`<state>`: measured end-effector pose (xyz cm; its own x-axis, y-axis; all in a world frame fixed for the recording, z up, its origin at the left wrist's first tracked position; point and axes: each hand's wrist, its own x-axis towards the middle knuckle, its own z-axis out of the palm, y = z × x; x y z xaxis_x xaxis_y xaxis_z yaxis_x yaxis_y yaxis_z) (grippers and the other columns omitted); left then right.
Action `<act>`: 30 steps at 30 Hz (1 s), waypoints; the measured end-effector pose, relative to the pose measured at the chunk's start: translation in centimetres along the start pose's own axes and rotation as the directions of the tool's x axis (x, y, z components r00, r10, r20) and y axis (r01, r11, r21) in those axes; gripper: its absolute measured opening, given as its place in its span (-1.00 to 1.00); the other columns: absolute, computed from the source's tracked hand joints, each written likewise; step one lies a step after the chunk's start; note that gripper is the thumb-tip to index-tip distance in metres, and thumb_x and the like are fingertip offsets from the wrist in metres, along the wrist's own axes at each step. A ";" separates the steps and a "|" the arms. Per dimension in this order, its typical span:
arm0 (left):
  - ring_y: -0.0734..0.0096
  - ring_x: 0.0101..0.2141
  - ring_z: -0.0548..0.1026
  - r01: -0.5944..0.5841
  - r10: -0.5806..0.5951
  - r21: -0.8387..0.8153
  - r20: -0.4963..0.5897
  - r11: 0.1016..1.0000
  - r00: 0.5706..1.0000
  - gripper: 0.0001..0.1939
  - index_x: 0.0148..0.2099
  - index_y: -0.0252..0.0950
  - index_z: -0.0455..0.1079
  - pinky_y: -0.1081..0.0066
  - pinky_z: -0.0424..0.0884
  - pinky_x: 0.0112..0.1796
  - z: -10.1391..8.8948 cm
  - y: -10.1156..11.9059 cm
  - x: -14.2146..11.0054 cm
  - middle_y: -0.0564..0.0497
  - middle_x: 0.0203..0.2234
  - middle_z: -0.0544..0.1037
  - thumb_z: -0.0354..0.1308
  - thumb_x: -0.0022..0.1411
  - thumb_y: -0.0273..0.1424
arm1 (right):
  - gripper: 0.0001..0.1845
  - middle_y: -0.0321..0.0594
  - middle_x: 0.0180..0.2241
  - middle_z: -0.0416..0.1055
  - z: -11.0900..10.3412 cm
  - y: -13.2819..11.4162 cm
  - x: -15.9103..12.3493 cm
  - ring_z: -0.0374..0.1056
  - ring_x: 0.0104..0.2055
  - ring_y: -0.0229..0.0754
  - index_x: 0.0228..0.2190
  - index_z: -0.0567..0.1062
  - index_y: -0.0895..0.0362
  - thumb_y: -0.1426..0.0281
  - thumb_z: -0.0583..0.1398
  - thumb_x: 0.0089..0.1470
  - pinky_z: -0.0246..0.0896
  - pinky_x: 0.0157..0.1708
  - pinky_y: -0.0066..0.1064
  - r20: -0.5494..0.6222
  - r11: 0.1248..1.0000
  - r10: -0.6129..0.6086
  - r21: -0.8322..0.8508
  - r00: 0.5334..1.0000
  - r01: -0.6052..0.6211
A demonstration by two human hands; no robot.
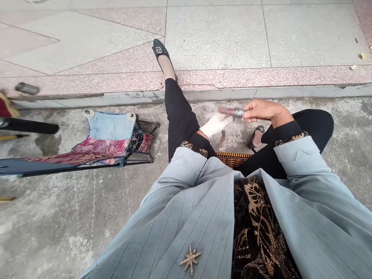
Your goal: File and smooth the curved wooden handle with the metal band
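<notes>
My left hand (pixel 216 124), in a white glove, is closed around a brown stick-like piece (pixel 226 111) just above my lap. Silvery wire (pixel 238 113) is wound in a coil around the right end of this piece. My bare right hand (pixel 261 110) pinches at the coil with thumb and fingers, its other fingers curled in. Below the glove shows a short, bent brown strip (pixel 222 138); whether it joins the held piece I cannot tell. Part of a woven brown-and-orange seat or basket (pixel 232 159) shows between my legs.
A folding recliner with patched cloth (pixel 101 135) stands to my left. A grey metal cylinder (pixel 27 88) lies on the tiled step (pixel 217 42) ahead. Beyond the recliner is a black tube-like part (pixel 31 126). Small yellowish scraps (pixel 363 56) lie at far right.
</notes>
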<state>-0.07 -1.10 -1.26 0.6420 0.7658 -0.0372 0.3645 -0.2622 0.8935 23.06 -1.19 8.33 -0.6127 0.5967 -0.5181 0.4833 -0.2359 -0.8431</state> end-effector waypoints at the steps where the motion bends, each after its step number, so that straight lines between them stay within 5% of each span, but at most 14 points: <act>1: 0.39 -0.43 0.45 0.031 -0.031 -0.015 0.042 0.999 0.999 -0.67 -0.17 -0.34 0.47 0.41 0.37 -0.33 0.1 -0.2 0.0 -0.01 -0.45 0.53 -0.01 0.43 -0.23 | -0.64 -0.33 -0.54 0.36 -0.3 0.1 -0.1 0.15 -0.54 -0.37 -0.38 0.50 0.17 0.11 0.31 0.18 0.09 -0.49 -0.48 -0.130 0.998 -0.019 0.051 0.991 0.026; 5: 0.50 -0.55 0.29 0.060 -0.050 -0.071 0.132 0.996 0.990 -0.60 -0.24 -0.34 0.44 0.46 0.24 -0.45 0.3 -0.1 -0.1 0.08 -0.56 0.38 0.01 0.41 -0.10 | -0.59 -0.22 -0.49 0.37 -0.9 0.7 0.6 0.21 -0.48 -0.28 -0.30 0.49 0.16 0.05 0.16 0.31 0.15 -0.45 -0.42 -0.471 0.993 0.089 0.114 0.878 -0.040; 8: 0.55 -0.57 0.23 0.068 -0.041 -0.162 0.166 0.984 0.985 -0.55 -0.27 -0.34 0.43 0.49 0.20 -0.47 0.3 0.7 -0.4 0.12 -0.59 0.30 0.02 0.39 -0.04 | -0.68 -0.18 -0.45 0.40 -0.6 0.9 1.8 0.21 -0.48 -0.28 -0.36 0.44 0.14 0.18 0.13 0.35 0.16 -0.43 -0.39 -0.541 0.974 0.197 0.011 0.818 -0.227; 10: 0.57 -0.60 0.18 0.102 -0.064 -0.219 0.172 0.970 0.983 -0.54 -0.28 -0.34 0.43 0.49 0.16 -0.50 0.1 1.2 -0.6 0.14 -0.62 0.26 0.03 0.38 -0.03 | -0.70 -0.19 -0.49 0.40 -0.2 1.1 2.6 0.21 -0.49 -0.27 -0.44 0.42 0.12 0.25 0.18 0.31 0.14 -0.42 -0.36 -0.530 0.904 0.214 -0.211 0.821 -0.371; 14: 0.57 -0.55 0.22 0.079 -0.051 -0.278 0.107 0.957 0.993 -0.55 -0.38 -0.32 0.36 0.47 0.19 -0.46 -0.1 1.2 -0.8 0.12 -0.59 0.30 0.13 0.29 -0.01 | -0.58 -0.27 -0.69 0.30 0.6 1.2 3.1 0.14 -0.60 -0.30 -0.64 0.41 0.14 0.33 0.25 0.24 0.03 -0.51 -0.37 -0.162 0.751 0.320 -0.558 0.934 -0.354; 17: 0.54 -0.49 0.26 0.058 -0.036 -0.320 0.075 0.946 0.997 -0.52 -0.41 -0.31 0.32 0.45 0.24 -0.40 -0.1 0.9 -0.7 0.09 -0.54 0.35 0.23 0.19 0.03 | -0.61 -0.33 -0.69 0.33 0.8 0.7 2.0 0.15 -0.61 -0.34 -0.62 0.47 0.17 0.29 0.33 0.17 0.05 -0.54 -0.43 0.144 0.836 0.349 -0.493 0.926 -0.239; 20: 0.54 -0.53 0.23 0.120 -0.072 -0.407 0.130 0.905 0.989 -0.48 -0.36 -0.31 0.34 0.43 0.24 -0.43 -0.1 1.2 -0.9 0.11 -0.57 0.31 0.24 0.18 0.09 | -0.60 -0.35 -0.55 0.39 0.4 -0.2 0.2 0.22 -0.52 -0.37 -0.51 0.52 0.18 0.12 0.35 0.12 0.15 -0.45 -0.47 0.300 0.951 0.186 -0.293 0.936 -0.096; 21: 0.54 -0.55 0.21 0.138 -0.072 -0.448 0.161 0.883 0.984 -0.47 -0.34 -0.30 0.34 0.43 0.24 -0.45 -0.2 1.4 -1.1 0.13 -0.59 0.28 0.22 0.19 0.12 | -0.57 -0.35 -0.55 0.37 0.3 -0.4 -0.3 0.19 -0.53 -0.37 -0.50 0.52 0.19 0.07 0.37 0.08 0.14 -0.46 -0.45 0.256 0.991 0.056 -0.133 0.965 -0.022; 23: 0.55 -0.59 0.16 0.157 -0.064 -0.523 0.192 0.838 0.979 -0.45 -0.29 -0.29 0.35 0.43 0.25 -0.48 -0.3 1.7 -1.3 0.17 -0.63 0.19 0.16 0.23 0.16 | -0.55 -0.34 -0.54 0.35 0.0 -0.7 -1.0 0.17 -0.53 -0.37 -0.45 0.51 0.17 0.02 0.37 0.07 0.17 -0.44 -0.43 -0.054 0.996 -0.051 0.066 0.997 0.055; 26: 0.57 -0.63 0.06 0.164 -0.098 -0.556 0.147 0.815 0.984 -0.47 -0.29 -0.27 0.33 0.47 0.17 -0.55 -0.5 1.9 -1.4 0.23 -0.66 0.08 0.13 0.27 0.15 | -0.57 -0.31 -0.53 0.32 0.1 -0.5 -0.7 0.16 -0.51 -0.34 -0.39 0.49 0.14 0.01 0.33 0.14 0.17 -0.45 -0.41 -0.405 0.968 -0.054 0.202 0.913 0.147; 30: 0.61 -0.67 -0.01 0.157 -0.130 -0.532 0.087 0.832 0.988 -0.54 -0.32 -0.28 0.34 0.50 -0.02 -0.63 -0.6 1.3 -1.0 0.24 -0.69 0.06 0.16 0.29 0.05 | -0.52 -0.27 -0.50 0.34 0.6 -0.3 0.6 0.16 -0.51 -0.32 -0.37 0.48 0.13 -0.06 0.31 0.12 0.11 -0.50 -0.41 -0.520 0.950 -0.013 0.259 0.854 0.173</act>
<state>-0.61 -1.83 0.22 0.6456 0.7391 -0.1920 0.0449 0.2143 0.9757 22.14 -1.22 8.18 -0.2042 0.9117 -0.3564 0.1916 -0.3198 -0.9279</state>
